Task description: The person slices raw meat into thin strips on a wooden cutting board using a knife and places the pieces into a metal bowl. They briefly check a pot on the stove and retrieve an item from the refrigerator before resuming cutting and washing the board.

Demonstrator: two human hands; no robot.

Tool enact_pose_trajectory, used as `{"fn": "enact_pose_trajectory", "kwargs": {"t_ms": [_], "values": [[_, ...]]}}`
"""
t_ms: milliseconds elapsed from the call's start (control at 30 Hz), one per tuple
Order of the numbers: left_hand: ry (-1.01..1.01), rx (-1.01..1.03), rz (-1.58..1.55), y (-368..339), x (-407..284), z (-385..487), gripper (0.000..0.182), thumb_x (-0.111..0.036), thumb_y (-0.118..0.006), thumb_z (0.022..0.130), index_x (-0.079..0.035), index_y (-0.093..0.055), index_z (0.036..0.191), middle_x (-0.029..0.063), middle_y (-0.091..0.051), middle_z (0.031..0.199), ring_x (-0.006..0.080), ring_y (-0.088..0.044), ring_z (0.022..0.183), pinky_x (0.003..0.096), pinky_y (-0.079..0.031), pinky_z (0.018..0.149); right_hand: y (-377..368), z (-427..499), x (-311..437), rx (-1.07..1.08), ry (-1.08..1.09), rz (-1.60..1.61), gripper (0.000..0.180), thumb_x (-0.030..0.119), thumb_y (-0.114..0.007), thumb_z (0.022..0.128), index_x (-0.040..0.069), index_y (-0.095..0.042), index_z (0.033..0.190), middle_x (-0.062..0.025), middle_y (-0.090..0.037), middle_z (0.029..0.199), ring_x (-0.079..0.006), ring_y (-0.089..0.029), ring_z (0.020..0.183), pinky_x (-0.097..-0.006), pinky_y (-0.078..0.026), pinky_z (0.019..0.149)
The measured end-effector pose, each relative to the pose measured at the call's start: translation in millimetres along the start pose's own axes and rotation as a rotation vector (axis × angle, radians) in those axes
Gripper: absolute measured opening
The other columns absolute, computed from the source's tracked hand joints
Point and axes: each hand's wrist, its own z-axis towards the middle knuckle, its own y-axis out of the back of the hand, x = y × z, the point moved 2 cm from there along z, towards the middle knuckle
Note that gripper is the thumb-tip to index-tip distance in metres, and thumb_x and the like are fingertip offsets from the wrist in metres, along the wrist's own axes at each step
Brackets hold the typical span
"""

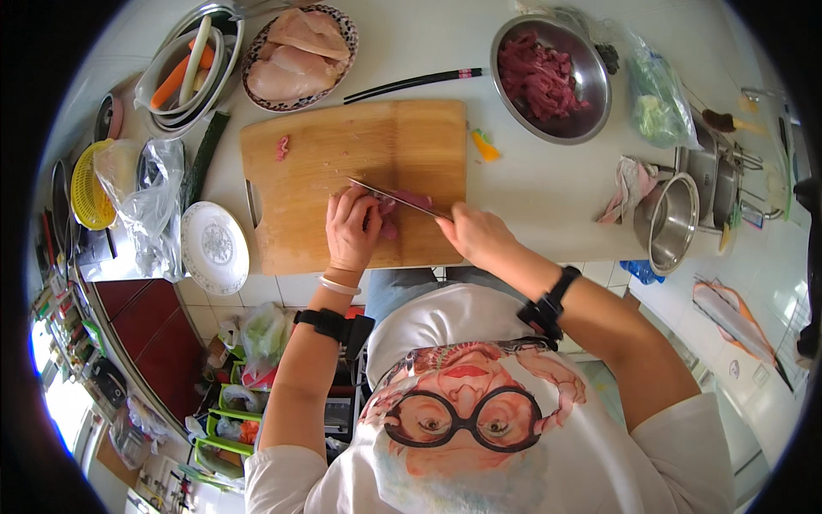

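Observation:
On a wooden cutting board [308, 238] lies a piece of raw red meat [389, 226], partly hidden by my hand and a blade. My left hand [352, 225] presses on its left side with the fingers curled. In my right hand [478, 232] is the handle of a kitchen knife [401, 199], its blade slanting up and left across the meat, close to my left fingertips. A small scrap of meat [282, 148] rests near the board's upper left. Beyond the board's right corner, a steel bowl [587, 106] holds cut strips of red meat [538, 76].
Black chopsticks [414, 85] and a patterned plate of raw chicken breasts [298, 61] stand behind the board. Left are a white plate [215, 247] overhanging the counter edge, a cucumber [205, 157] and a bowl with carrots [173, 83]. Right are an orange-yellow scrap [485, 146] and a steel pot [673, 221].

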Motion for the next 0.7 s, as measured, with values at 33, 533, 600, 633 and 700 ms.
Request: {"fn": "enact_pose_trajectory", "kwargs": {"t_ms": [33, 533, 600, 633, 700], "values": [[-0.011, 0.012, -0.005, -1, -1, -1, 0.014, -0.003, -0.067, 0.073, -0.005, -0.065, 0.086, 0.0102, -0.062, 0.105, 0.0329, -0.056, 0.100, 0.0418, -0.048, 0.086, -4, -2, -4, 0.020, -0.008, -0.025, 0.043, 0.040, -0.050, 0.096, 0.000, -0.056, 0.079, -0.0219, -0.064, 0.065, -0.0405, -0.065, 0.064, -0.0477, -0.053, 0.056], [0.503, -0.197, -0.812, -16, 14, 45, 0.025, 0.001, -0.064, 0.081, 0.000, -0.059, 0.106, 0.0101, -0.061, 0.096, 0.0198, -0.061, 0.089, 0.0317, -0.050, 0.077, -10, 36, -68, 0.528, -0.211, 1.180, 0.062, 0.065, -0.034, 0.096, 0.008, -0.043, 0.074, 0.0017, -0.035, 0.049, -0.0082, -0.032, 0.034, -0.0259, -0.030, 0.033], [0.515, -0.173, -0.914, -26, 17, 57, 0.024, 0.000, -0.062, 0.082, 0.001, -0.059, 0.106, 0.0106, -0.061, 0.097, 0.0196, -0.061, 0.090, 0.0317, -0.051, 0.078, -4, 38, -62, 0.619, -0.219, 1.302, 0.063, 0.069, -0.037, 0.093, 0.008, -0.044, 0.075, 0.0020, -0.034, 0.049, -0.0075, -0.033, 0.035, -0.0259, -0.030, 0.033], [0.461, -0.140, -0.783, -28, 16, 62, 0.023, 0.000, -0.062, 0.084, 0.001, -0.059, 0.107, 0.0102, -0.061, 0.099, 0.0182, -0.061, 0.093, 0.0306, -0.051, 0.080, -3, 39, -62, 0.610, -0.327, 1.248, 0.064, 0.069, -0.037, 0.093, 0.008, -0.044, 0.075, 0.0019, -0.035, 0.049, -0.0076, -0.033, 0.035, -0.0257, -0.030, 0.033], [0.348, -0.087, -0.518, -31, 11, 65, 0.022, 0.000, -0.061, 0.084, 0.001, -0.060, 0.106, 0.0105, -0.062, 0.102, 0.0195, -0.061, 0.096, 0.0305, -0.050, 0.082, 0, 44, -61, 0.542, -0.483, 1.185, 0.064, 0.070, -0.038, 0.092, 0.008, -0.044, 0.075, 0.0018, -0.035, 0.049, -0.0078, -0.034, 0.035, -0.0254, -0.030, 0.033]]}}
